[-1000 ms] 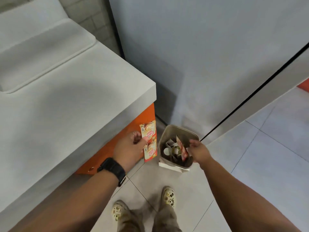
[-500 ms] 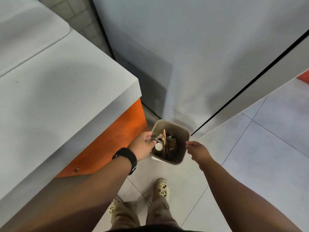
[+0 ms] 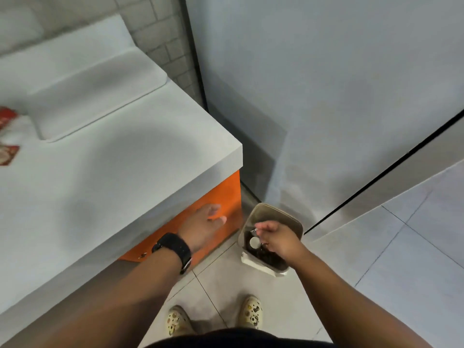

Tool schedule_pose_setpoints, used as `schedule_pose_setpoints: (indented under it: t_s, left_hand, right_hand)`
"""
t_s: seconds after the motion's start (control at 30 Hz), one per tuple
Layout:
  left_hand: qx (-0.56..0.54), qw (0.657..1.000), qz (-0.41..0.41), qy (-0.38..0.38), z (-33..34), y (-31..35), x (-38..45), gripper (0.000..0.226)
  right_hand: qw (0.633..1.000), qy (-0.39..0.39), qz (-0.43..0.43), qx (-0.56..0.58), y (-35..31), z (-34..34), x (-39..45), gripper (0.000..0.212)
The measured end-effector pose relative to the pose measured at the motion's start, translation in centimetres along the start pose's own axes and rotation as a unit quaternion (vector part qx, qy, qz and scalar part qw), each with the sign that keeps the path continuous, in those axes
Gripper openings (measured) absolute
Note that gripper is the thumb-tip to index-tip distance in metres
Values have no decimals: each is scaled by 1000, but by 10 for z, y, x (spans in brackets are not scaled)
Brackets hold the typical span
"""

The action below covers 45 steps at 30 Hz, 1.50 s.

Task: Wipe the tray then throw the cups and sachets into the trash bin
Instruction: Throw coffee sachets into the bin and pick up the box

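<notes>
Now the left hand [image 3: 204, 227] is away from the trash bin [image 3: 288, 217], where half a second ago it reached over the rim beside the rubbish; it hangs in front of the orange panel [image 3: 226, 194] under the counter [image 3: 120, 167], fingers loosely spread and blurred, holding nothing. A second ago that hand pinched a strip of orange sachets, and these are gone from it. The right hand [image 3: 278, 238] has moved from the bin's near right rim to above the opening, fingers curled inward; whether it pinches anything I cannot tell. Below its fingertips a white cup [image 3: 255, 242] lies on the dark rubbish inside the bin, which stands on the tiled floor [image 3: 376, 285] just beside the counter's corner, close to the grey wall [image 3: 326, 96]. The view has swung left compared with before, so more of the counter shows: the pale tray [image 3: 100, 91] lies on it towards the back, and two red sachets [image 3: 7, 136] lie at the left edge of the frame, well apart from the bin. A black watch [image 3: 175, 249] sits on the left wrist, and patterned clogs [image 3: 252, 311] stand on the tiles
</notes>
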<state>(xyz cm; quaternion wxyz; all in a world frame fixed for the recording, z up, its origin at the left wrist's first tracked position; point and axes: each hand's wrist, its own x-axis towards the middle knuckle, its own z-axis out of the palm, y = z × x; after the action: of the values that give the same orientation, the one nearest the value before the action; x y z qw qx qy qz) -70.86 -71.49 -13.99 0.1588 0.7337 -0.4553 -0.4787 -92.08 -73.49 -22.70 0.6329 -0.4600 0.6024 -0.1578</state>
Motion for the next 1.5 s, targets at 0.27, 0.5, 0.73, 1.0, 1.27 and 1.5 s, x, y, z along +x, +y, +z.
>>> schedule_pose_setpoints:
  t_s: [0.27, 0.5, 0.73, 1.0, 1.27, 1.5]
  left_hand:
    - [-32, 995, 71, 68, -67, -4, -47, 31]
    - [-131, 975, 96, 154, -141, -41, -83, 18]
    - [-143, 960, 68, 232, -239, -104, -104, 22]
    - [-137, 954, 36, 265, -340, -189, -118, 27]
    - [-171, 943, 20, 284, -399, -249, -123, 27]
    - [-192, 938, 29, 287, -444, -256, -94, 29]
  right_hand:
    - [984, -109, -134, -33, -109, 55, -24, 19]
    - [966, -169, -194, -37, -175, 126, -54, 20]
    - [963, -177, -203, -14, -224, 224, -53, 16]
    - [958, -188, -215, -25, -264, 341, -30, 15]
    - [943, -130, -267, -148, -301, 420, 6, 11]
    - [915, -61, -284, -279, -339, 462, 51, 37]
